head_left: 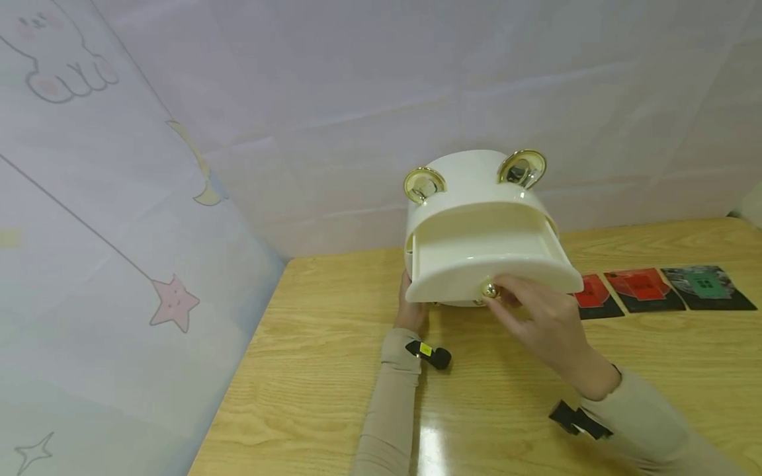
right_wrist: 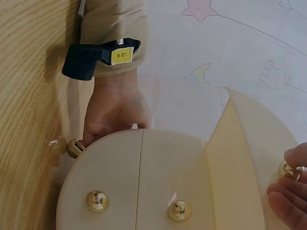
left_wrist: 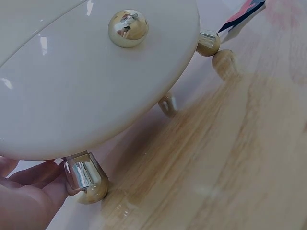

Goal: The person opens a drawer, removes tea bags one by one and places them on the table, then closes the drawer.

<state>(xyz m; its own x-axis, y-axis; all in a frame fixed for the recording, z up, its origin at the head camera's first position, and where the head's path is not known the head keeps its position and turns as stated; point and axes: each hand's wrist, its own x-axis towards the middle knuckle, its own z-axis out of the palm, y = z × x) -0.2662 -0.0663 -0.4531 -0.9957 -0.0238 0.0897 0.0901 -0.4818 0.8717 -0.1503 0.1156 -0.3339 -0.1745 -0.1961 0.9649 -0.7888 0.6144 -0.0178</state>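
A cream, rounded drawer box [head_left: 473, 168] with gold ear-like rings stands on short gold feet [left_wrist: 88, 177]. Its top drawer [head_left: 440, 281] is pulled out, and the bare inside shows in the head view. My right hand [head_left: 548, 324] pinches the round gold knob [head_left: 491, 289] on that drawer's front between thumb and fingers. Low on the box's left side, my left hand [head_left: 411, 309] holds the body, its digits beside a front foot; part of it is hidden behind the box. Lower gold knobs [right_wrist: 98, 201] show on the closed fronts in the right wrist view.
Several flat packets lie to the right of the box, red-and-black [head_left: 645, 289] and green-and-black [head_left: 708, 287]. The wooden table [head_left: 309, 370] meets a pale wall sheet [head_left: 333, 132] behind the box. Another sheet with cartoon drawings hangs at the left.
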